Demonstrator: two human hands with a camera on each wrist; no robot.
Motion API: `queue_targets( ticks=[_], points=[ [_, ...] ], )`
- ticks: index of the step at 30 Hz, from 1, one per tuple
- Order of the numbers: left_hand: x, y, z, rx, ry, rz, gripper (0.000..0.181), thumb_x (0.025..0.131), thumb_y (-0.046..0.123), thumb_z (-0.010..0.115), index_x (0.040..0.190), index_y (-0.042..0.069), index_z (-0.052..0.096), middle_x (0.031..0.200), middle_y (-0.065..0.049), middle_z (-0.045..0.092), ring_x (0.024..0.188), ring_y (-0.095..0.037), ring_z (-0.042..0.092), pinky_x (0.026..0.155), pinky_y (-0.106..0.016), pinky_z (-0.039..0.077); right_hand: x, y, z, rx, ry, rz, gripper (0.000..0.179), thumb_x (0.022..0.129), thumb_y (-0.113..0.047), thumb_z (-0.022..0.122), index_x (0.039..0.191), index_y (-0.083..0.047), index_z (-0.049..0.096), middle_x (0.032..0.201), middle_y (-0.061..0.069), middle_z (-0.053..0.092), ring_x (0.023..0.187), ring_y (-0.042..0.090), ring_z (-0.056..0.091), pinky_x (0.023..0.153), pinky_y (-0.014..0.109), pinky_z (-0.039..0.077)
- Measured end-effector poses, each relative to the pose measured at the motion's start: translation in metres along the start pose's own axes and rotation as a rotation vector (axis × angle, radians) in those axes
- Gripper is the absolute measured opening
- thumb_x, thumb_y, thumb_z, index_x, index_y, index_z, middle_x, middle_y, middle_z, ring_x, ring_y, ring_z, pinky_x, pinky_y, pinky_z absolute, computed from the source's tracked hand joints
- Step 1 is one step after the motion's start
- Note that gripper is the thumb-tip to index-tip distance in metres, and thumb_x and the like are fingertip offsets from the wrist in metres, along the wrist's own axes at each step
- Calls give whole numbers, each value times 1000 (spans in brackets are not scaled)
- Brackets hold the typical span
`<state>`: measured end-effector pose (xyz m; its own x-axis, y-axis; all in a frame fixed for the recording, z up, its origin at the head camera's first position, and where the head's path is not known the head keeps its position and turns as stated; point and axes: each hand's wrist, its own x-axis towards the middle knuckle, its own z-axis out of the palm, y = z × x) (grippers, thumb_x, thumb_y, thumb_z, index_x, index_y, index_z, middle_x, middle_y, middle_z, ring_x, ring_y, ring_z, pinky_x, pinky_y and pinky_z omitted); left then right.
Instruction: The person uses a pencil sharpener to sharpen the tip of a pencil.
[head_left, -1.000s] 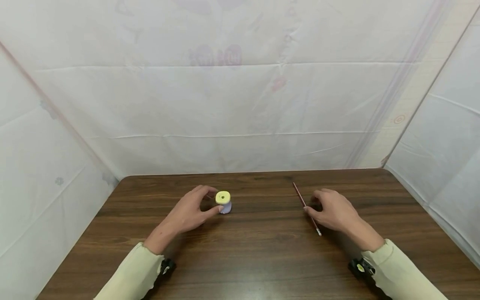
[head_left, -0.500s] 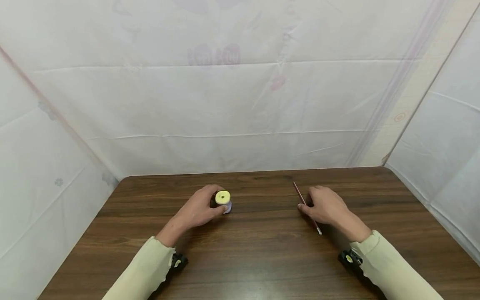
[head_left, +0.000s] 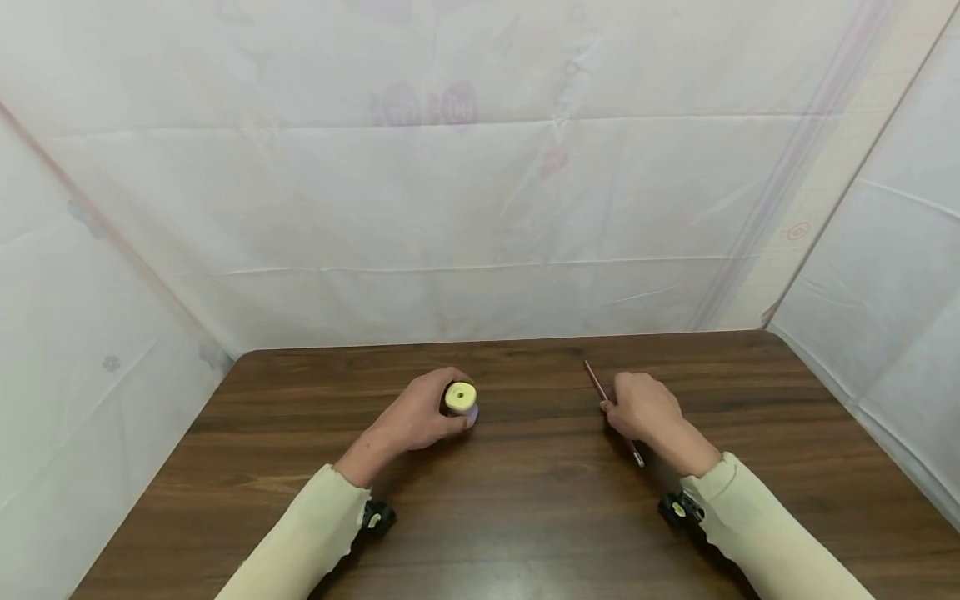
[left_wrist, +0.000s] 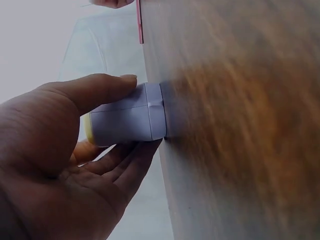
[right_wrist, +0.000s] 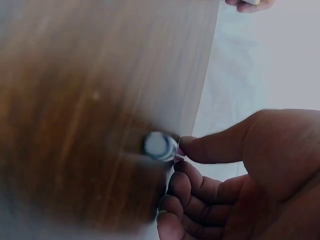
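A small pencil sharpener (head_left: 461, 397), lavender with a yellow top that has a hole in it, stands upright on the brown wooden table (head_left: 517, 508). My left hand (head_left: 416, 414) grips it from the left, thumb on the near side and fingers round the far side. In the left wrist view the sharpener's base (left_wrist: 157, 112) is right at the table surface. To the right, a thin dark red pencil (head_left: 595, 382) lies slanted, its tip pointing away. My right hand (head_left: 647, 408) pinches its middle between thumb and fingers. The pencil's eraser end (right_wrist: 159, 145) faces the right wrist camera.
Pale printed sheeting (head_left: 420, 200) hangs behind the table's far edge and on both sides. Dark wrist cameras (head_left: 377, 518) sit under both light green sleeves (head_left: 303, 529).
My left fingers have closed round the sharpener and it has shifted slightly right. My right hand has moved a little left and closed on the pencil.
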<state>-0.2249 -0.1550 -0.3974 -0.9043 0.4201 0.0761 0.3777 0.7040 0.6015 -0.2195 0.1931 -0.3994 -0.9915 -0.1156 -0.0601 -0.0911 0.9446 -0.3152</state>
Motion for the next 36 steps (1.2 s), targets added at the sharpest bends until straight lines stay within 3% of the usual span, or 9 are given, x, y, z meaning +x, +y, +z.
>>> queue_targets(
  ticks=[6,17,21,26,31,36],
  points=[
    [-1,-4,-1,5,5,-31,49,92,19,87,134,11,64,125,-3,68,117,-20,65,100,-47,54,2,-1,1,-21,-7,-28,35,101,-20,67,68,-9,60,63,6,56,54,22,52,48,35,41],
    [-4,-4,-1,-12,9,-32,42,93,20,85,128,12,64,118,0,68,112,-17,65,100,-46,54,3,0,3,3,1,-64,40,98,-17,65,59,-13,60,60,3,54,51,19,48,46,32,36],
    [-6,-3,-1,-17,25,-38,44,94,23,85,129,11,63,119,-1,67,111,-17,65,98,-45,54,2,0,4,27,62,-98,34,96,-17,66,63,-12,61,63,4,55,51,18,48,46,32,38],
    [-10,-1,-2,-34,58,-40,48,93,24,86,130,10,59,119,-3,68,109,-18,66,94,-44,56,-2,0,6,126,167,-204,18,98,-11,65,81,-5,60,70,4,57,53,14,52,47,31,43],
    [-15,1,-4,-81,83,32,49,93,20,85,132,13,57,123,0,67,117,-18,66,100,-45,54,-9,-3,8,260,193,-314,7,102,-5,59,97,-3,55,67,1,57,49,7,56,43,26,45],
    [-18,2,-5,-123,96,169,49,94,16,84,136,17,60,127,5,64,117,-15,63,100,-44,54,-15,-8,6,211,367,-430,6,101,-4,63,102,-3,57,66,-5,51,51,4,42,45,24,36]
  ],
)
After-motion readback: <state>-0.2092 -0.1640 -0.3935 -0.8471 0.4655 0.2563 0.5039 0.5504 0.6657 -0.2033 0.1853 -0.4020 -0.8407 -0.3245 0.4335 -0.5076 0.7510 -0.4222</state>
